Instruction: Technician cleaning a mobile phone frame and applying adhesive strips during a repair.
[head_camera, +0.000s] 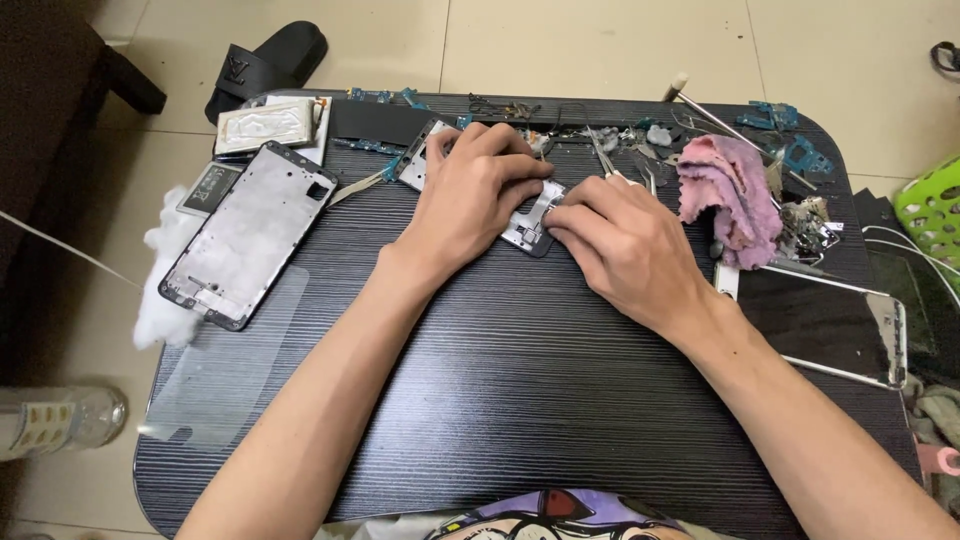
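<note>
Grey phone part (532, 222) pinched between both hands: left (470, 190), right (620, 240), fingers curled.

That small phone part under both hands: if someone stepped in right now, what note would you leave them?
Left hand lies over the small phone part, fingers pressing its upper end.
Right hand pinches its right edge; tweezers lie just behind, not held.
The part rests on the dark table.
The stripped phone frame lies far left, the pink cloth right.
Done and left: can't tell.
</note>
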